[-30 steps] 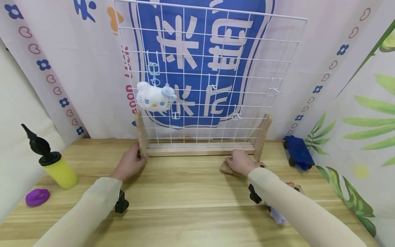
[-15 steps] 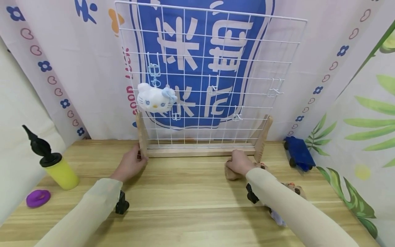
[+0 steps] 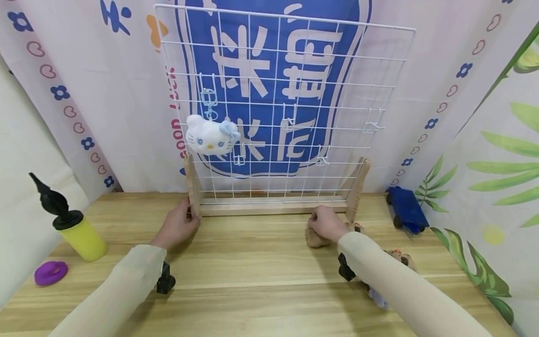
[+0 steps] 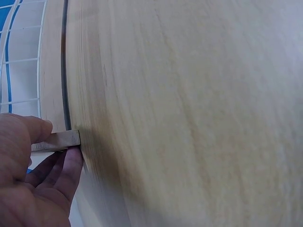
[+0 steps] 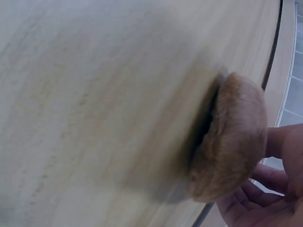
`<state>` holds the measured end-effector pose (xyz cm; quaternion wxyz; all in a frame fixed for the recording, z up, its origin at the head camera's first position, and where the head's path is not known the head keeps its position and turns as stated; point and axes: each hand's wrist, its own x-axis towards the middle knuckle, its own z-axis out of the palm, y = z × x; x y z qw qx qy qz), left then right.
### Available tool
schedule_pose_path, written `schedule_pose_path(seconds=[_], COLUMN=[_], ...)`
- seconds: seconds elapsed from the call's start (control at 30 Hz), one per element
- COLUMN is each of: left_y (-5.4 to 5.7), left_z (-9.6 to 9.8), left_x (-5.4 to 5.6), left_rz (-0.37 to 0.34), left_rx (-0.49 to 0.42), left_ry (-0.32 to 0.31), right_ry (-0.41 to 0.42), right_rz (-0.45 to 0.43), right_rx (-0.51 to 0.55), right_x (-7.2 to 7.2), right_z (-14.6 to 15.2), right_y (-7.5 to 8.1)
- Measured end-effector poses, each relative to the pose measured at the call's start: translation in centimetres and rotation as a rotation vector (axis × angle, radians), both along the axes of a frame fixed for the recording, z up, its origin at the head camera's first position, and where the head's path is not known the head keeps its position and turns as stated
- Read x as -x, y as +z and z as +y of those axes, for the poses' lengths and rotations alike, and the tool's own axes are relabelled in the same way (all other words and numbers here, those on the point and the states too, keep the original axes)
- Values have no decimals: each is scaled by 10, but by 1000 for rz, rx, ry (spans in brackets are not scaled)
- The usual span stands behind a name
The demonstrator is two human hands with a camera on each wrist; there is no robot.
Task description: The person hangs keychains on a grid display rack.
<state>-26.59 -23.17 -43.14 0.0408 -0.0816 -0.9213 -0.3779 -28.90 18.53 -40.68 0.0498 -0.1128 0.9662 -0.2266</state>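
Observation:
My left hand pinches the left wooden upright of a white wire grid rack at its base; in the left wrist view, thumb and fingers press the end of its wooden foot from both sides. My right hand holds a brown furry plush toy just in front of the rack's wooden crossbar, near the right upright. Thumb and fingers grip the plush from one side in the right wrist view. A white cat-head plush with a blue bow hangs on the grid's left side.
Several small white hooks hang on the grid. A brown plush and a lavender plush lie partly behind the right sleeve. A blue toy car stands right; a yellow pump and purple ring-shaped item stand left.
The brown plush in my right hand has turned and shifted slightly right, showing a rounder side. My left hand keeps its grip on the upright; the rack has stayed put.

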Motion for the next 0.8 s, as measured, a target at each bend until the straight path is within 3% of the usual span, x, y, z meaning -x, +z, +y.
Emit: schedule_pose_path(seconds=[0.4,0.53,0.8], left_y=[-1,-1,-2], left_z=[0,0,0], left_x=[-1,-1,-1], left_rz=[17,18,34], left_rx=[4,5,11], left_ry=[-2,-5,-12], right_ry=[28,11,19], right_rz=[116,118,31], right_rx=[116,187,534], right_x=[-3,-6,-12], right_z=[13,16,9], right_y=[-3,-3,0])
